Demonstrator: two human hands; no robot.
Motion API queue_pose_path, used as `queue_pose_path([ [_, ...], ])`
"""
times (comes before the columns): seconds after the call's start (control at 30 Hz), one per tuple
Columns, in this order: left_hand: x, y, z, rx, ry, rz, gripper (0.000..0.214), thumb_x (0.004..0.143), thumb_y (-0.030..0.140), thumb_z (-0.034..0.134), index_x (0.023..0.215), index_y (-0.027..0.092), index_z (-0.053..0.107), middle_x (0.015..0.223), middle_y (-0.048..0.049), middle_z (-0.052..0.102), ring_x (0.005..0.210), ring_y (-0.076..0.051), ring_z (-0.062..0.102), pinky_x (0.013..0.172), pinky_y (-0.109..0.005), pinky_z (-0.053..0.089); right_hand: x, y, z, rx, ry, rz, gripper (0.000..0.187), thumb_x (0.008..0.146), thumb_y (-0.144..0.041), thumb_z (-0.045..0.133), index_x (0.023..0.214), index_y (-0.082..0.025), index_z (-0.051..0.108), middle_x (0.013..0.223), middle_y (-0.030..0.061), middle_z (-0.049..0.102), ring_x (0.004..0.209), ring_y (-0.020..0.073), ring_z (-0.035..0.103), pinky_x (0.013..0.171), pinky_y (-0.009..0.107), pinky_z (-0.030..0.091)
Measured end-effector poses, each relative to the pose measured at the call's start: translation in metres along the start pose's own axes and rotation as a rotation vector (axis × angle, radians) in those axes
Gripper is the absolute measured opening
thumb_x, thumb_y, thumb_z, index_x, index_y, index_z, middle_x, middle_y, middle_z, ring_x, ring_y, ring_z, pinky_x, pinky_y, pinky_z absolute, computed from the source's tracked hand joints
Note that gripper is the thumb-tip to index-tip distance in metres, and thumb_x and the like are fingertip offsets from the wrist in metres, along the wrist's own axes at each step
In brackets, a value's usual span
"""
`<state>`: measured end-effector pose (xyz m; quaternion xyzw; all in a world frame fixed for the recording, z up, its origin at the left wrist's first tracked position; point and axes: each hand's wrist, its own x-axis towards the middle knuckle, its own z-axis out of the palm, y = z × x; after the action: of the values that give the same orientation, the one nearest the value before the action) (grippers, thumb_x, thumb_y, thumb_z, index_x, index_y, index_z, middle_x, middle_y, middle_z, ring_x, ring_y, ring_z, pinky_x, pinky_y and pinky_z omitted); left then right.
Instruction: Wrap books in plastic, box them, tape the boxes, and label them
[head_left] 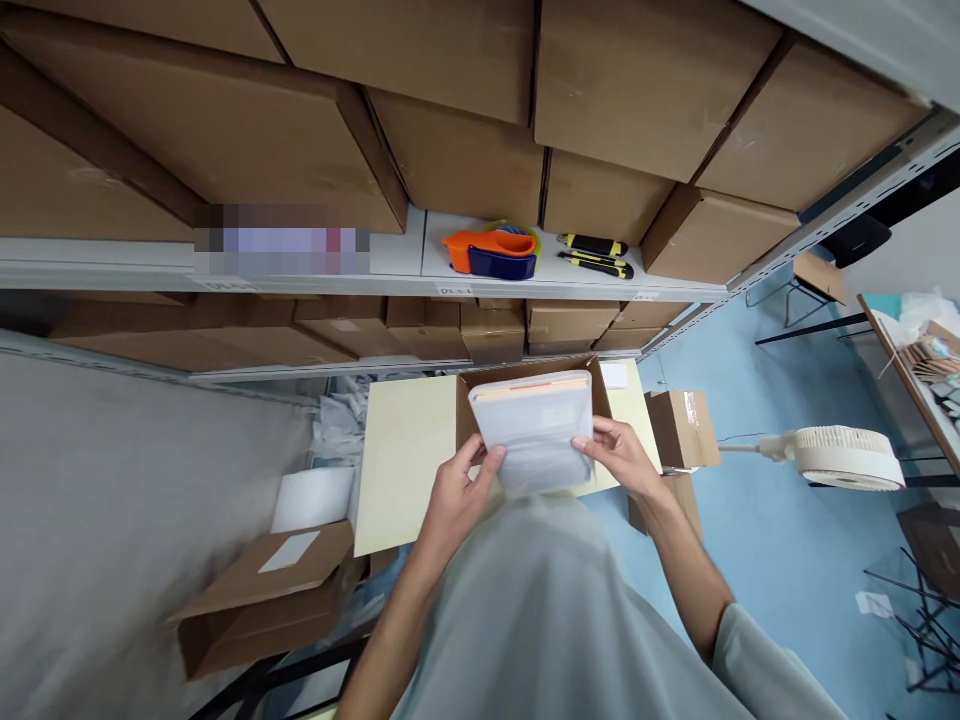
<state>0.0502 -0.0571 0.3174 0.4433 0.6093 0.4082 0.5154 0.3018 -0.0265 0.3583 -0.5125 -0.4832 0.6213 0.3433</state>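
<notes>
Between my hands is a flat packet in a whitish see-through plastic sleeve (536, 430), with a pale orange edge showing along its top. My left hand (465, 490) grips its lower left side, thumb on the front. On the right side, my right hand (619, 455) pinches it the same way. Behind the packet stands an open cardboard box (470, 405), its inside mostly hidden. The box rests on a pale yellow tabletop (409, 460). A small white paper (613, 375) lies to the right of the box.
Above the table, a metal shelf (405, 245) holds several cardboard boxes, an orange and blue tape dispenser (491, 250) and yellow-black box cutters (596, 255). An open carton (277, 580) stands lower left. To the right are a taped box (684, 428) and a white fan (847, 457).
</notes>
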Motion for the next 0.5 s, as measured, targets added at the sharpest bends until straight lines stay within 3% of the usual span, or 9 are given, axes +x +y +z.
queue_pose_path([
  [0.1, 0.015, -0.024, -0.011, 0.257, 0.039, 0.192, 0.043, 0.092, 0.06, 0.067, 0.113, 0.024, 0.077, 0.127, -0.0136, 0.078, 0.132, -0.037, 0.065, 0.124, -0.049, 0.037, 0.006, -0.026, -0.012, -0.25, 0.129, -0.215, 0.035, 0.093, -0.057, 0.077, 0.102, -0.023, 0.079, 0.109, 0.0075, 0.076, 0.101, 0.0261, 0.068, 0.089, 0.036, 0.054],
  [0.17, 0.023, -0.048, -0.017, 0.42, 0.041, 0.294, 0.042, 0.09, 0.054, 0.071, 0.117, 0.023, 0.077, 0.138, -0.0173, 0.074, 0.147, -0.042, 0.054, 0.131, -0.059, 0.023, 0.013, -0.046, -0.024, -0.451, 0.147, -0.342, 0.033, 0.098, -0.054, 0.072, 0.108, -0.023, 0.079, 0.115, 0.0088, 0.076, 0.105, 0.0273, 0.068, 0.09, 0.036, 0.053],
  [0.27, 0.027, -0.081, -0.019, 0.602, 0.033, 0.366, 0.023, 0.096, 0.039, 0.063, 0.099, 0.022, 0.077, 0.142, -0.0203, 0.07, 0.159, -0.045, 0.039, 0.127, -0.066, 0.03, 0.038, -0.061, -0.033, -0.749, -0.046, -0.403, 0.031, 0.106, -0.048, 0.063, 0.122, -0.025, 0.077, 0.123, 0.0089, 0.076, 0.107, 0.0274, 0.07, 0.089, 0.035, 0.052],
  [0.37, 0.023, -0.099, -0.014, 0.734, 0.072, 0.396, 0.023, 0.1, 0.026, 0.055, 0.088, 0.022, 0.074, 0.143, -0.0195, 0.07, 0.165, -0.043, 0.027, 0.12, -0.063, 0.044, 0.081, -0.041, -0.02, -1.071, -0.332, -0.333, 0.027, 0.109, -0.04, 0.06, 0.123, -0.024, 0.076, 0.12, 0.01, 0.077, 0.102, 0.0266, 0.073, 0.087, 0.032, 0.05],
  [0.5, 0.017, -0.102, -0.008, 0.868, 0.101, 0.425, 0.022, 0.1, 0.021, 0.055, 0.087, 0.022, 0.073, 0.143, -0.0175, 0.07, 0.167, -0.043, 0.023, 0.118, -0.062, 0.048, 0.15, 0.025, 0.016, -1.335, -0.585, -0.048, 0.019, 0.107, -0.032, 0.063, 0.115, -0.021, 0.077, 0.124, 0.0136, 0.078, 0.116, 0.0309, 0.073, 0.092, 0.034, 0.05],
])
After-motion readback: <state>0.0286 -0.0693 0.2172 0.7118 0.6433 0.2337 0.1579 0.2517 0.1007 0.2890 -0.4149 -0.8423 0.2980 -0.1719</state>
